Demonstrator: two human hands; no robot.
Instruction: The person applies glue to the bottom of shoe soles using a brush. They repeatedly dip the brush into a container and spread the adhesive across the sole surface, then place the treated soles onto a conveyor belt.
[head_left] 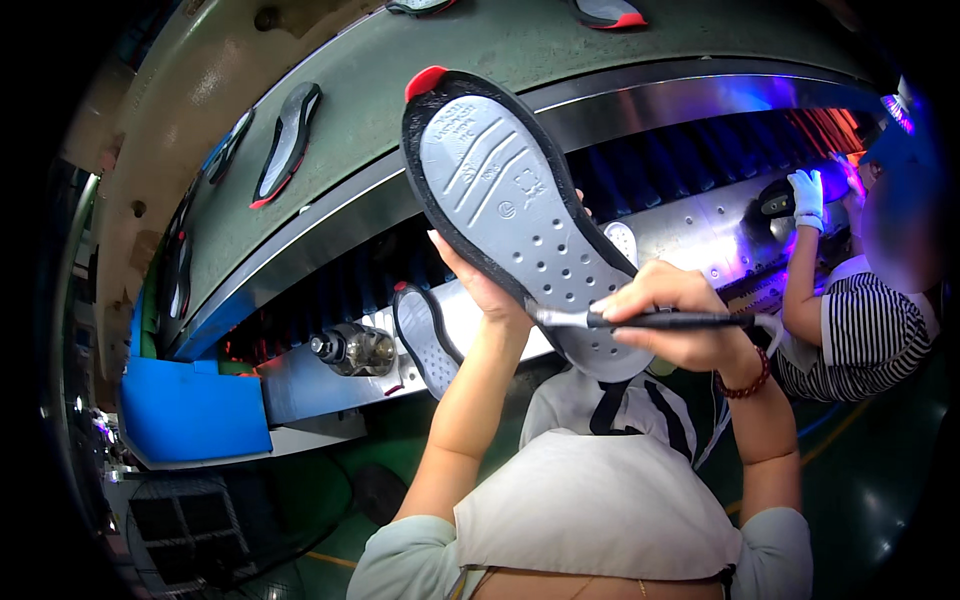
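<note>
Shoe sole (490, 180), one: raised before you; likely light, bendy, best held by its edges. Your left hand (484, 288) cups it from behind, fingers half-curled. Brush (705, 321), one: pinched firmly in your right hand (675, 310).

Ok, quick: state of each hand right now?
Left hand: holding the grey-and-black shoe sole.
Right hand: closed, holding the black-handled brush.
</note>
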